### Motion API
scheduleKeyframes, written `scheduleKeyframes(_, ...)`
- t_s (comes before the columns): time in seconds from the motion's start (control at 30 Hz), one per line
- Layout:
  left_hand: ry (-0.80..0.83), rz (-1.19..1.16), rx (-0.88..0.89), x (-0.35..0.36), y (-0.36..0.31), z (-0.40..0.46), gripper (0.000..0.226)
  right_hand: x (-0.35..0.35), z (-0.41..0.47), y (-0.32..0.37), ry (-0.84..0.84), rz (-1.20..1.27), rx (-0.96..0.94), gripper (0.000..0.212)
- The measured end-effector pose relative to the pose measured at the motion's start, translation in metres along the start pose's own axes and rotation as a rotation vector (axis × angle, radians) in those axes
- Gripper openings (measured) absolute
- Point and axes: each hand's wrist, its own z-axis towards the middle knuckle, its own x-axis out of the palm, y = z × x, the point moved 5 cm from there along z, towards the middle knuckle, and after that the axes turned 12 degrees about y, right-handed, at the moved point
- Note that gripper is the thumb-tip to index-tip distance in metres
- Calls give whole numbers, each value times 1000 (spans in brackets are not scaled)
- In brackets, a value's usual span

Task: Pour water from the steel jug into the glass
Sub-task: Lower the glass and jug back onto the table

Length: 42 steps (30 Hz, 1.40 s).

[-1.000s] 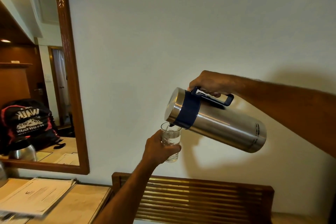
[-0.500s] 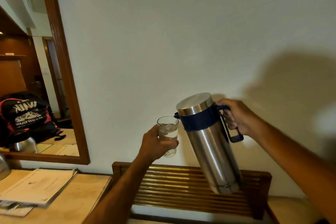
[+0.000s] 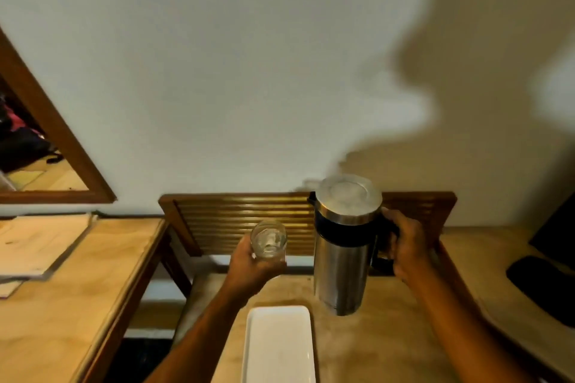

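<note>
**Jug upright, glass in hand above the table**

The right hand (image 3: 407, 246) has its fingers wrapped through the dark handle of the tall brushed-steel jug with the dark band and flat steel lid (image 3: 343, 246), gripping it firmly. The jug stands close to upright, leaning only a touch, its base right at the pale wooden tabletop (image 3: 389, 336); whether it touches the wood or hangs just above is hard to tell. The small spout points left, toward the glass.

Over on the left, the left hand (image 3: 252, 264) curls closed around the lower part of the clear drinking glass (image 3: 269, 239), holding it in the air with the mouth up. Something clear glints inside, though blur hides the level. Glass and jug sit side by side, near but apart.

Below the glass, a long white rectangular tray (image 3: 278, 345) lies flat on the table, its surface bare. Behind both hands runs a slatted brown wooden rack (image 3: 236, 221) against the pale wall. A second wooden desk with a flat stack of papers (image 3: 40, 246) sits at far left, under the corner of a wood-framed mirror (image 3: 62, 146). A dark flat object (image 3: 541, 286) rests at the right edge.
</note>
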Motion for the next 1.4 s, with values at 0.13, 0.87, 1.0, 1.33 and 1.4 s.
scheduleKeyframes(0.13,-12,-8,-120,29,101,2,72,-33,-3,-90,-51,39,17,37)
scheduleKeyframes(0.87,-75,42,-424,136,375,-48,69,-88,-22,-317,-162,80,41,21)
scheduleKeyframes(1.0,-83,31,-422,140,384,-49,68,-86,-21,-328,-142,76,37,27)
scheduleKeyframes(1.33,-100,80,-375,143,396,-44,71,-85,-27,-335,-129,76,0,39)
scheduleKeyframes(1.4,-114,96,-368,144,396,-45,71,-87,-31,-336,-127,80,3,39)
